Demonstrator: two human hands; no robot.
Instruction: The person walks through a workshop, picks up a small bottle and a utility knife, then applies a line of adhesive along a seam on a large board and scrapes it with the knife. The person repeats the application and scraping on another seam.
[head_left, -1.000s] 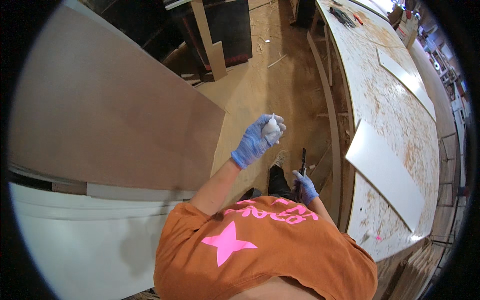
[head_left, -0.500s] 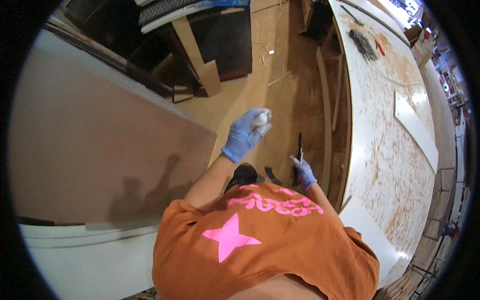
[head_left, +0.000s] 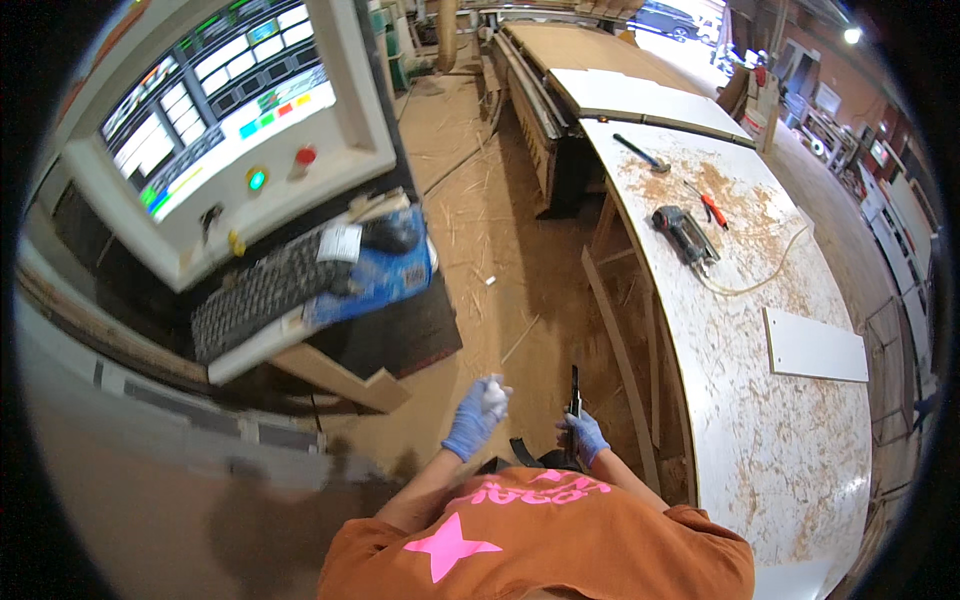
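Observation:
My left hand (head_left: pixel 474 420), in a blue glove with pale fingers, is closed around a small white wad (head_left: pixel 494 394). The exact kind of the wad cannot be made out. Lower and to the right, my right hand (head_left: pixel 590 436), also gloved, grips a slim black tool (head_left: pixel 575 385) whose narrow end points away from me. A metallic part shows beside my fingers, and the rest of the tool is hidden. Both hands are in front of my orange shirt, above the floor, apart from each other.
On the right, a white workbench (head_left: pixel 740 440) strewn with wood dust carries a hammer (head_left: pixel 640 152), a red-handled tool (head_left: pixel 712 208), a dark power tool (head_left: pixel 684 236) and a white board (head_left: pixel 818 345). At left stand a control screen (head_left: pixel 230 100) and a keyboard (head_left: pixel 265 295). A sawdust-covered floor (head_left: pixel 465 260) runs between.
The view has tilted up, bringing the control screen, keyboard and far bench into sight. Both hands appear lower in the picture and keep hold of the white wad and black tool.

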